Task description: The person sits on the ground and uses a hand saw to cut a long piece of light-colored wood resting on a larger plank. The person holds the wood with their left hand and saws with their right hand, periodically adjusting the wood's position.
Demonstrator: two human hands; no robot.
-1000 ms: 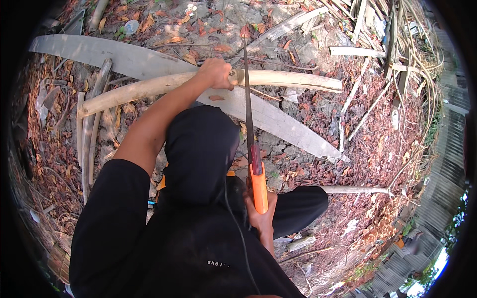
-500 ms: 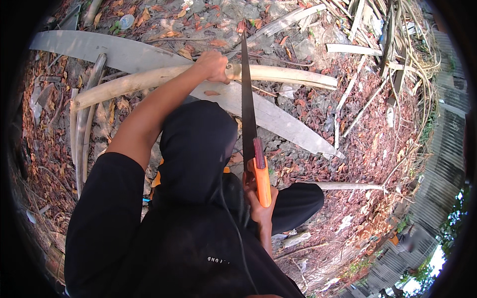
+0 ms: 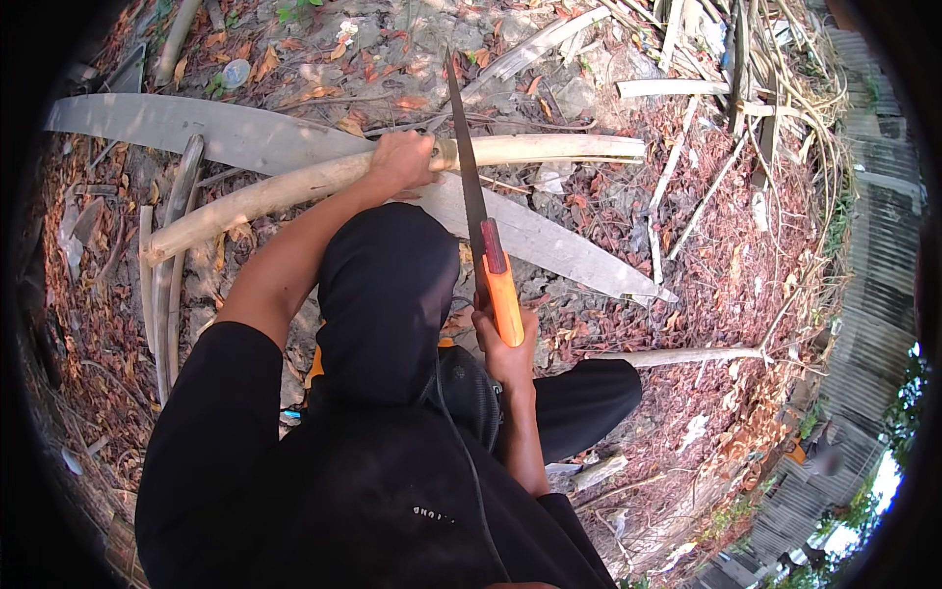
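Observation:
A pale, peeled branch [image 3: 270,194], slightly curved, lies crosswise over a wide grey plank [image 3: 231,126]. My left hand [image 3: 404,160] is closed around it near its middle, beside a darker knot. In my right hand [image 3: 507,346] is a handsaw [image 3: 501,294] with an orange and dark red handle. Its long dark blade points away from me and crosses the branch just right of my left hand. The saw's teeth and any cut in the wood are too small to make out.
Thin sticks [image 3: 177,260] stand under the branch's left end. A heap of split wood strips [image 3: 741,69] lies at the far right. A pale stick [image 3: 687,356] rests right of my bent knee [image 3: 599,398]. Corrugated sheets [image 3: 863,285] edge the right side; dry leaves cover the ground.
My right hand has pushed the handsaw forward, away from my body, so the handle is nearer the branch. My left hand keeps its hold; the whole view has shifted slightly.

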